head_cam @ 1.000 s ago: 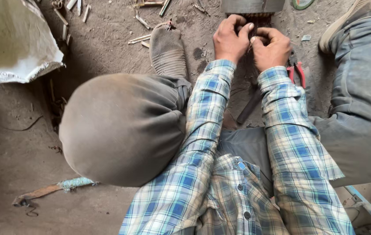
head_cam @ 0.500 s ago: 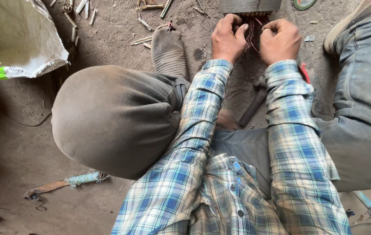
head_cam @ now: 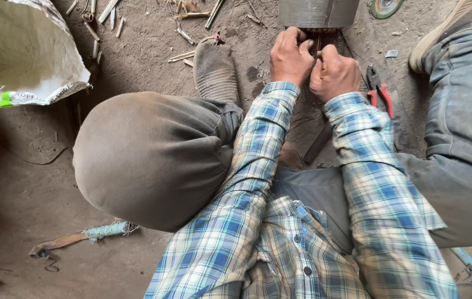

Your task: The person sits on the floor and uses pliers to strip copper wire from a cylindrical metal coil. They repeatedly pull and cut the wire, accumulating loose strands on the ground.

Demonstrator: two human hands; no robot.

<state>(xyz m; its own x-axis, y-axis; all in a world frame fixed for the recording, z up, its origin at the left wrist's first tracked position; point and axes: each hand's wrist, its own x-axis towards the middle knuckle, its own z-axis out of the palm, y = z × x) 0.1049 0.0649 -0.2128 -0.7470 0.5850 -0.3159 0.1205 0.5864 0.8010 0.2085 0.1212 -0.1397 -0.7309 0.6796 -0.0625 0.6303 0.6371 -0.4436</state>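
Left hand [head_cam: 290,56]: fingers curled closed on dark wires [head_cam: 318,43] below the grey ribbed cylinder [head_cam: 317,13].
Right hand [head_cam: 333,72]: clenched on the same wires.
Pliers [head_cam: 378,88]: red-handled, on dirt floor [head_cam: 142,50], just beside right hand.

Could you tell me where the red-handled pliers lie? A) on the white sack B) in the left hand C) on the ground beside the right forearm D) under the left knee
C: the pliers lie on the dirt just beside the right forearm, held by neither hand.

A worker in a long-sleeved shirt [head_cam: 280,243] of blue, white and tan plaid, small buttons down its front, and dusty grey-brown trousers [head_cam: 153,155]. A ribbed grey sock [head_cam: 213,66] covers the left foot; a tan shoe [head_cam: 457,22] the right.
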